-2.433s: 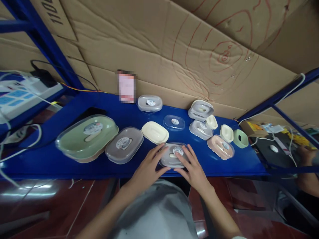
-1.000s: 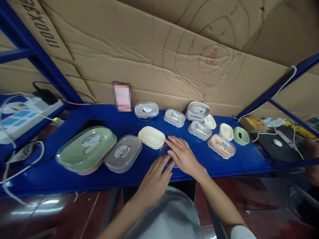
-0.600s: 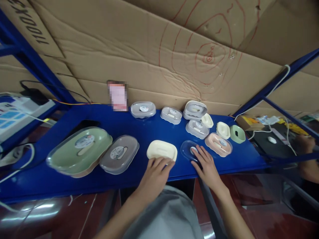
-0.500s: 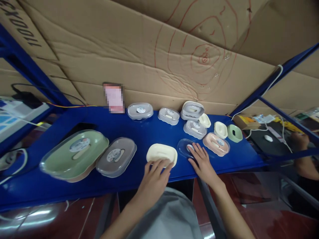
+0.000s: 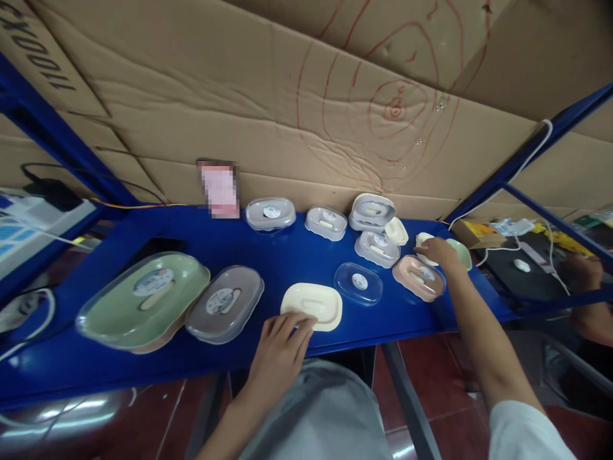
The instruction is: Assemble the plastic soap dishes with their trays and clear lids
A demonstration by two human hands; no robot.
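Note:
My left hand (image 5: 282, 338) lies on the near left rim of a cream oval tray (image 5: 328, 306), its bent fingers close together on the edge. A clear lid (image 5: 366, 287) with a round sticker lies by itself to the right of that tray. My right hand (image 5: 443, 252) reaches to the far right, fingers bent over a small cream tray (image 5: 427, 257); some of its fingers are hidden. Partly covered by this hand, a small green box (image 5: 463, 255) stands beside it. Just in front is a peach box (image 5: 417, 278) under a clear lid.
On the left of the blue table stand a large green lidded box (image 5: 138, 300) and a grey lidded box (image 5: 225, 303). Several grey boxes (image 5: 325, 222) line the back near a cardboard wall (image 5: 268, 128). Another person's hand (image 5: 584, 268) shows at far right.
The grey lidded box went to the back row. The cream tray came forward under my left hand. A clear lid was set down, and my right hand left it for the small cream tray.

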